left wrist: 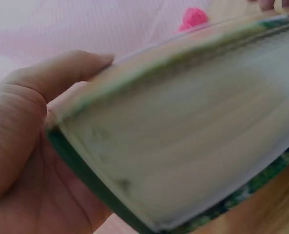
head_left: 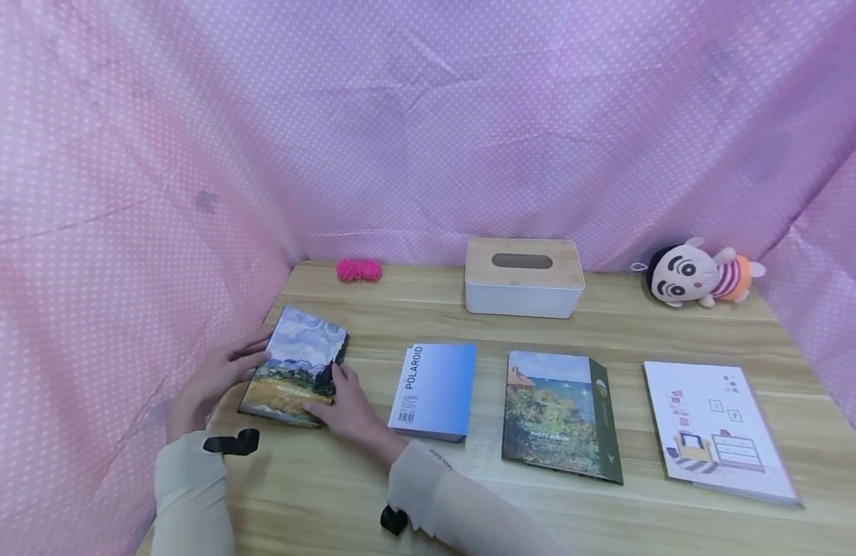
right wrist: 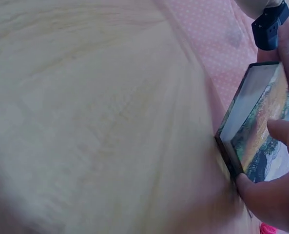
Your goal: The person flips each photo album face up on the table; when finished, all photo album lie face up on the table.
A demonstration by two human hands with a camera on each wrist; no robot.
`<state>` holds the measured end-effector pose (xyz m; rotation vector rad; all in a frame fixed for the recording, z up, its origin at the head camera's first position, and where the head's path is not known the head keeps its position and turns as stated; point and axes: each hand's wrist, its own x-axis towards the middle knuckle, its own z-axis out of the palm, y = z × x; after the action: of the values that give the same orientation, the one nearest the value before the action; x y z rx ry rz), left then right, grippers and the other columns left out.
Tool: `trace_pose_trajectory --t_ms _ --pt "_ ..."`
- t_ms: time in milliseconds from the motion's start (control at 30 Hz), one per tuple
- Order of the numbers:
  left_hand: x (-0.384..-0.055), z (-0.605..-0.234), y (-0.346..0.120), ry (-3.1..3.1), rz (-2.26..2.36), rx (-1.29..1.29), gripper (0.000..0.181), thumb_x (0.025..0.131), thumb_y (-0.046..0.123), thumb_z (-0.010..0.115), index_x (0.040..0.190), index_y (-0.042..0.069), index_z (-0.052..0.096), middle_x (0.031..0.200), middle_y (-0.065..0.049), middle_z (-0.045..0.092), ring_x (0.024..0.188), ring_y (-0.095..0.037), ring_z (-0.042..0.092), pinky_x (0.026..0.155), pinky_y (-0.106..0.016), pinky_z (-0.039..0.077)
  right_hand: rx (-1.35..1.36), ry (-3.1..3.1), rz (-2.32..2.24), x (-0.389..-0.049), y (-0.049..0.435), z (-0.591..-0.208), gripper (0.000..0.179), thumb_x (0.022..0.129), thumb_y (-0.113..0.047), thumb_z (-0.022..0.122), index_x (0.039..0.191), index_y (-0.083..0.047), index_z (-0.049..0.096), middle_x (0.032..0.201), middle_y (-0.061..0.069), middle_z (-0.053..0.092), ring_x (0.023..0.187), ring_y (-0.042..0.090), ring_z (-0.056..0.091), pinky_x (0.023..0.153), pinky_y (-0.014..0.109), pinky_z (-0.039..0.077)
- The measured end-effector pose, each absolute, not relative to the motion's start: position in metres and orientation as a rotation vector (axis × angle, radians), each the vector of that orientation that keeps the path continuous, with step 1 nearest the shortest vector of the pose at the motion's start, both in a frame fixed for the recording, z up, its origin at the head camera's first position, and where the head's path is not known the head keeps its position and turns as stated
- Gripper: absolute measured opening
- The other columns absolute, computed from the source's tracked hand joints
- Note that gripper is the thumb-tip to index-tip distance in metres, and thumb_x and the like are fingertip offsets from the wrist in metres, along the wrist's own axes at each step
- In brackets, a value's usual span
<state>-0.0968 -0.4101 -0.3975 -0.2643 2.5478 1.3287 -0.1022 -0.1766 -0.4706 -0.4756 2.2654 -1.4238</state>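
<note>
At the left of the table lies or is slightly lifted a thick photo album (head_left: 296,363) with a painted landscape cover. My left hand (head_left: 215,378) holds its left edge; in the left wrist view the thumb (left wrist: 71,73) reaches onto the cover and the palm is beside the spine. The fingers under the album are hidden there. My right hand (head_left: 351,405) grips the right edge, its thumb on the cover. In the right wrist view, that hand (right wrist: 276,185) is at the album (right wrist: 261,131), whose page block shows.
Right of the album lie a blue POLAROID album (head_left: 438,390), a green-edged photo album (head_left: 556,413) and a white illustrated book (head_left: 720,425). Behind them are pink yarn (head_left: 359,270), a tissue box (head_left: 524,289) and a plush doll (head_left: 702,274). Pink dotted cloth (head_left: 414,139) surrounds the table.
</note>
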Motion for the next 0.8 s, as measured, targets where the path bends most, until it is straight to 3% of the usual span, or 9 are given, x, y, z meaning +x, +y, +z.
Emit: trace_pose_trajectory --t_ms 167,267,500,800 --pt "-0.097 -0.413 -0.419 2.482 1.372 -0.347 0.072 0.094 0.049 0.053 0.153 0.018 0.024 0.154 -0.021 0.028 0.137 -0.037 0.034 0.099 -0.037 0.046 -0.5 2.31 -1.396 -0.099 -0.179 -0.477 0.08 0.091 -0.038 0.064 0.152 -0.008 0.022 0.159 0.01 0.018 0.144 0.025 0.026 0.115 0.036 0.029" --pt "-0.098 -0.42 -0.419 2.463 1.38 -0.361 0.071 0.096 0.045 0.053 0.153 0.017 0.022 0.154 -0.024 0.025 0.136 -0.037 0.033 0.099 -0.034 0.044 -0.552 2.348 -1.344 -0.097 -0.18 -0.479 0.078 0.091 -0.032 0.065 0.152 -0.009 0.023 0.16 0.01 0.014 0.144 0.025 0.024 0.115 0.033 0.029" --pt "-0.1 -0.428 -0.418 2.408 1.381 -0.376 0.072 0.098 0.039 0.051 0.154 0.013 0.013 0.156 -0.028 0.012 0.141 -0.043 0.019 0.112 -0.058 0.024 -0.592 2.36 -1.312 -0.093 -0.182 -0.48 0.082 0.088 -0.028 0.07 0.152 -0.011 0.023 0.161 0.012 0.009 0.145 0.025 0.021 0.115 0.031 0.027" --pt "-0.102 -0.432 -0.419 2.421 1.334 -0.427 0.07 0.099 0.034 0.051 0.154 0.011 0.014 0.155 -0.029 0.013 0.143 -0.044 0.015 0.114 -0.057 0.02 -0.598 2.382 -1.27 -0.092 -0.184 -0.479 0.08 0.088 -0.029 0.069 0.152 -0.011 0.024 0.161 0.01 0.01 0.145 0.024 0.021 0.115 0.03 0.028"
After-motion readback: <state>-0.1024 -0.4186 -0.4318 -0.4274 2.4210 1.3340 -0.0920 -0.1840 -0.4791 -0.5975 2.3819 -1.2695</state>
